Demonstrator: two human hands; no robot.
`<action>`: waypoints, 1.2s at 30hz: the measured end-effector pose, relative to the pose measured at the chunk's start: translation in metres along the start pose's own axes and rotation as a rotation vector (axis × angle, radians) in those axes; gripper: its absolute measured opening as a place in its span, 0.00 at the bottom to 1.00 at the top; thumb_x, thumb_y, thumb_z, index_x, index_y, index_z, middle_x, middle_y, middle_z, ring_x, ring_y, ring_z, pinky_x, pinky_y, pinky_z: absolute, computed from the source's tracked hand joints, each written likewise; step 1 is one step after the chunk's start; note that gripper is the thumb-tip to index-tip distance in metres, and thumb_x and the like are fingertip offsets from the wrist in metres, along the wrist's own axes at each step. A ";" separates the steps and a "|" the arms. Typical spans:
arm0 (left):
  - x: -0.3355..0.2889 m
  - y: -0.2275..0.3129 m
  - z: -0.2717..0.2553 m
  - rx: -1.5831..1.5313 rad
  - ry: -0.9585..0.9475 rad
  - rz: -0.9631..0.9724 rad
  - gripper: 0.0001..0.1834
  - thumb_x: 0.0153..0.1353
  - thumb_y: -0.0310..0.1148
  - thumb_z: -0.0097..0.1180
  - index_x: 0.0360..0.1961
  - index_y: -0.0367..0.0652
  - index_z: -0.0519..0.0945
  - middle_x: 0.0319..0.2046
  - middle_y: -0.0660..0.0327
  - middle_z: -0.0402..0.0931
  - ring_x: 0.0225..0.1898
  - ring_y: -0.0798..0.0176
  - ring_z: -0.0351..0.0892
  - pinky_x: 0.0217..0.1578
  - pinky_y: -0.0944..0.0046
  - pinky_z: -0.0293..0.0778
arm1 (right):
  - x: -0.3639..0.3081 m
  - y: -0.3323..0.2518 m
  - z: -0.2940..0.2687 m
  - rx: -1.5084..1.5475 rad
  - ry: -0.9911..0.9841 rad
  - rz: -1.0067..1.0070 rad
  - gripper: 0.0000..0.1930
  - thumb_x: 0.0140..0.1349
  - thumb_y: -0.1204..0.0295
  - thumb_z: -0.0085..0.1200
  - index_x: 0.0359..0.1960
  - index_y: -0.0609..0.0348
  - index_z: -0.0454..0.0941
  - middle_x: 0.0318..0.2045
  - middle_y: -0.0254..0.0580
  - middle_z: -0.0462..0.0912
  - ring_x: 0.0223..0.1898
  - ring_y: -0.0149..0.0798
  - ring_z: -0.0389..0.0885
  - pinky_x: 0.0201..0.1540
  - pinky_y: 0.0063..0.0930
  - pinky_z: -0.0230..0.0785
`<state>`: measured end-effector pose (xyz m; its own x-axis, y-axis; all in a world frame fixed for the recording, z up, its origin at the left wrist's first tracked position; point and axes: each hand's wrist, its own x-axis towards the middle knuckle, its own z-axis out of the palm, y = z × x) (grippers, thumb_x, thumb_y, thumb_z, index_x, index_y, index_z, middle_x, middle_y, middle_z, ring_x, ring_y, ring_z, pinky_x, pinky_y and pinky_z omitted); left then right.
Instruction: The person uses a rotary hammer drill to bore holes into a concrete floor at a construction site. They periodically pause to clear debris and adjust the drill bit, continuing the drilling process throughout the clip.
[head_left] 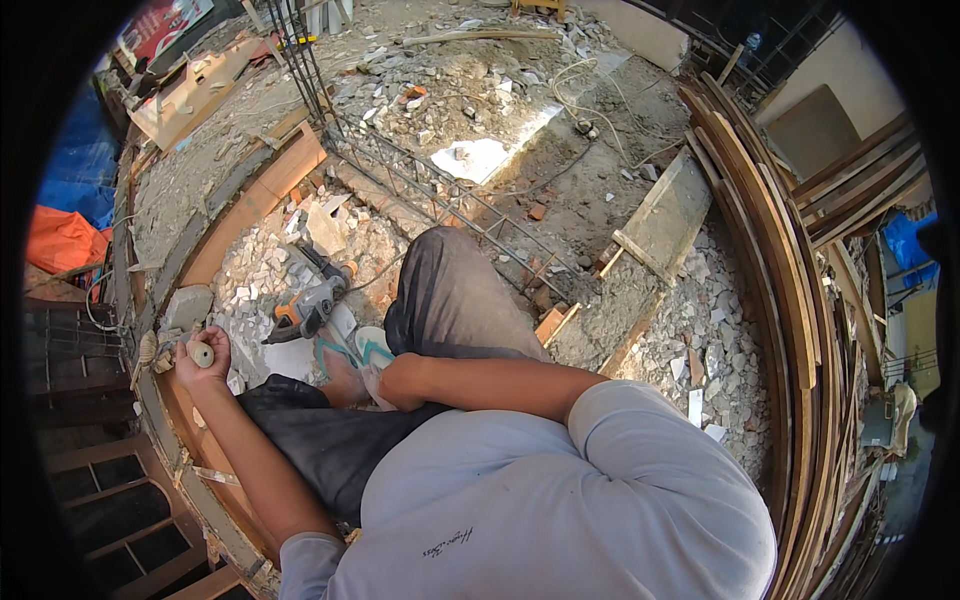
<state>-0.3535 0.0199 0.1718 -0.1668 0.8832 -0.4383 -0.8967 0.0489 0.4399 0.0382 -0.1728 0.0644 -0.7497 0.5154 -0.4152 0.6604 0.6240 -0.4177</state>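
Observation:
My left hand [205, 362], at the concrete edge on the left, is closed around a round, pale wooden handle [202, 354] seen end-on. Whatever is at its other end is hidden, so the tool's kind does not show. My right hand [402, 381] is down by my feet, near the light green strap of a flip-flop [374, 350]; its fingers are hidden. In front of my feet, a grey and orange power hammer [318, 303] lies on broken rubble, touched by neither hand.
Rubble [262, 258] covers the ground. Steel rebar [450, 205] runs across ahead, with upright bars [297, 60] beyond. Long timber planks [790, 250] are stacked to my right. A loose cable [590, 90] lies farther off. Left of the concrete edge [160, 410], a wooden framework [110, 500] sits lower.

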 end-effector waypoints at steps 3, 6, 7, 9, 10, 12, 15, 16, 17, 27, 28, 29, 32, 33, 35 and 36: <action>-0.004 -0.018 0.024 -0.019 -0.022 0.019 0.28 0.86 0.56 0.40 0.39 0.41 0.70 0.26 0.59 0.70 0.27 0.58 0.74 0.47 0.47 0.78 | 0.004 -0.002 0.003 -0.040 -0.079 -0.064 0.37 0.73 0.68 0.47 0.77 0.88 0.58 0.62 0.73 0.85 0.58 0.62 0.91 0.56 0.49 0.83; -0.015 -0.036 0.047 -0.032 -0.006 0.062 0.29 0.86 0.56 0.38 0.47 0.38 0.73 0.28 0.60 0.68 0.28 0.59 0.72 0.47 0.47 0.77 | 0.014 -0.007 0.016 -0.390 0.022 -0.092 0.41 0.75 0.67 0.43 0.80 0.89 0.47 0.66 0.77 0.80 0.59 0.64 0.90 0.58 0.46 0.83; -0.018 -0.042 0.053 0.004 -0.030 0.041 0.28 0.86 0.56 0.38 0.54 0.38 0.74 0.28 0.59 0.68 0.28 0.59 0.72 0.47 0.47 0.77 | 0.015 -0.007 0.019 -0.380 0.055 -0.123 0.39 0.74 0.68 0.44 0.80 0.85 0.51 0.67 0.76 0.80 0.59 0.63 0.90 0.59 0.46 0.83; -0.027 -0.049 0.058 -0.019 -0.014 -0.006 0.30 0.86 0.55 0.41 0.71 0.41 0.71 0.29 0.60 0.70 0.28 0.60 0.72 0.45 0.48 0.77 | 0.011 -0.007 0.023 -0.141 0.172 -0.089 0.36 0.74 0.69 0.46 0.80 0.77 0.60 0.69 0.74 0.79 0.60 0.62 0.90 0.61 0.45 0.83; -0.034 -0.048 0.057 -0.044 -0.042 -0.038 0.27 0.86 0.54 0.43 0.64 0.39 0.73 0.30 0.60 0.71 0.27 0.60 0.72 0.44 0.49 0.76 | 0.008 -0.004 0.019 -0.110 0.033 -0.062 0.29 0.73 0.67 0.49 0.72 0.71 0.70 0.61 0.69 0.84 0.56 0.62 0.91 0.58 0.49 0.84; -0.043 -0.047 0.059 -0.075 -0.074 -0.065 0.26 0.87 0.53 0.43 0.46 0.38 0.74 0.27 0.61 0.70 0.26 0.60 0.73 0.46 0.51 0.75 | -0.006 0.004 0.009 -0.039 0.000 -0.043 0.18 0.72 0.63 0.55 0.56 0.58 0.88 0.46 0.59 0.93 0.50 0.62 0.93 0.53 0.55 0.85; -0.051 -0.042 0.061 -0.081 0.010 0.004 0.27 0.86 0.56 0.42 0.44 0.40 0.73 0.27 0.61 0.73 0.29 0.60 0.73 0.42 0.51 0.76 | -0.023 0.007 -0.005 0.033 0.016 0.021 0.18 0.70 0.64 0.58 0.56 0.57 0.90 0.50 0.61 0.92 0.54 0.62 0.92 0.57 0.53 0.84; -0.053 -0.041 0.061 -0.087 0.033 0.038 0.27 0.86 0.56 0.42 0.43 0.41 0.73 0.27 0.61 0.73 0.30 0.60 0.74 0.42 0.51 0.76 | -0.024 0.006 -0.008 0.029 -0.004 0.027 0.18 0.70 0.64 0.58 0.56 0.57 0.90 0.50 0.61 0.92 0.54 0.62 0.92 0.57 0.53 0.84; -0.055 -0.040 0.062 -0.096 0.045 0.058 0.27 0.86 0.56 0.42 0.42 0.41 0.73 0.27 0.61 0.73 0.30 0.59 0.74 0.42 0.51 0.76 | -0.026 0.006 -0.009 0.018 -0.013 0.040 0.18 0.71 0.64 0.57 0.56 0.58 0.90 0.51 0.61 0.92 0.54 0.62 0.92 0.57 0.53 0.84; -0.055 -0.049 0.070 -0.079 -0.010 0.004 0.26 0.85 0.56 0.43 0.41 0.42 0.74 0.28 0.63 0.74 0.31 0.59 0.73 0.43 0.51 0.77 | -0.019 0.013 0.001 -0.005 -0.035 0.028 0.17 0.73 0.64 0.56 0.56 0.56 0.88 0.48 0.59 0.92 0.53 0.61 0.91 0.57 0.55 0.83; -0.056 -0.049 0.070 -0.048 -0.004 0.012 0.26 0.85 0.56 0.43 0.41 0.42 0.75 0.28 0.64 0.74 0.31 0.59 0.73 0.43 0.51 0.78 | -0.020 0.013 -0.001 -0.005 -0.019 0.027 0.17 0.73 0.64 0.56 0.57 0.56 0.88 0.49 0.59 0.92 0.53 0.62 0.91 0.57 0.55 0.83; -0.057 -0.049 0.070 -0.035 0.007 0.023 0.26 0.85 0.56 0.44 0.42 0.42 0.75 0.28 0.64 0.74 0.31 0.59 0.73 0.43 0.51 0.78 | -0.021 0.012 -0.002 -0.019 -0.012 0.018 0.17 0.73 0.64 0.56 0.57 0.56 0.88 0.49 0.60 0.92 0.53 0.62 0.91 0.57 0.55 0.83; -0.060 -0.050 0.073 -0.036 0.045 0.055 0.26 0.85 0.56 0.44 0.42 0.43 0.76 0.28 0.64 0.74 0.31 0.60 0.73 0.42 0.52 0.78 | -0.025 0.009 -0.008 0.025 -0.006 0.041 0.18 0.72 0.64 0.57 0.57 0.59 0.89 0.50 0.61 0.92 0.53 0.63 0.92 0.57 0.55 0.83; -0.061 -0.050 0.074 -0.052 0.059 0.060 0.26 0.85 0.56 0.44 0.42 0.43 0.76 0.29 0.64 0.74 0.32 0.60 0.73 0.42 0.53 0.78 | -0.027 0.009 -0.008 0.058 -0.008 0.059 0.18 0.72 0.64 0.57 0.56 0.61 0.89 0.51 0.62 0.92 0.53 0.64 0.92 0.58 0.55 0.83; -0.061 -0.052 0.074 -0.060 0.079 0.082 0.24 0.85 0.54 0.47 0.42 0.43 0.76 0.30 0.64 0.75 0.33 0.59 0.74 0.42 0.52 0.79 | -0.030 0.012 -0.008 0.112 0.027 0.043 0.20 0.72 0.64 0.57 0.61 0.59 0.87 0.54 0.64 0.91 0.57 0.64 0.90 0.61 0.55 0.81; -0.060 -0.054 0.074 -0.056 0.099 0.096 0.23 0.84 0.54 0.48 0.42 0.43 0.77 0.31 0.63 0.75 0.34 0.58 0.75 0.42 0.51 0.79 | -0.031 0.016 -0.006 0.128 0.032 0.045 0.21 0.72 0.64 0.56 0.62 0.58 0.87 0.55 0.64 0.90 0.58 0.63 0.89 0.62 0.56 0.80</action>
<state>-0.2647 -0.0013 0.2320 -0.2896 0.8322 -0.4728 -0.8959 -0.0617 0.4400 0.0715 -0.1755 0.0758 -0.7186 0.5608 -0.4111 0.6923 0.5210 -0.4993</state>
